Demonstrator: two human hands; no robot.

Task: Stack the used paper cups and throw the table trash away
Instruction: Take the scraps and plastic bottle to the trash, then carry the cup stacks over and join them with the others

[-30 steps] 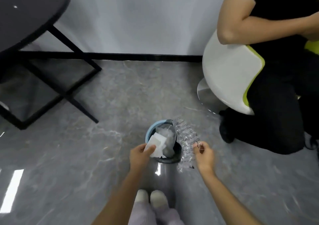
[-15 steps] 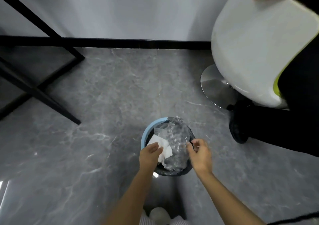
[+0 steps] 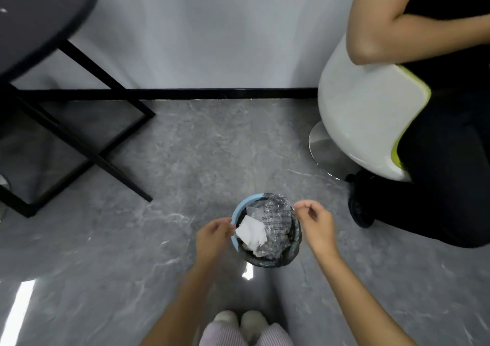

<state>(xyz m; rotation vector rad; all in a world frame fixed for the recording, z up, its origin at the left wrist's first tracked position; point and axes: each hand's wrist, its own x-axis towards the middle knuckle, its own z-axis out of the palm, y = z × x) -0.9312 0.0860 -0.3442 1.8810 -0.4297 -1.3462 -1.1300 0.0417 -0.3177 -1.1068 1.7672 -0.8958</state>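
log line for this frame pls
phase: trash dropped | left hand: empty, beside bin | right hand: empty | white tissue, clear plastic wrapper: in bin

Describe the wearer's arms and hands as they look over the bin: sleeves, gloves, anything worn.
Both forearms are bare up to the frame's lower edge, with no sleeve showing. The left hand and right hand have no gloves, and no watch, ring or bracelet shows on them. Below are pale striped trousers and light shoes.
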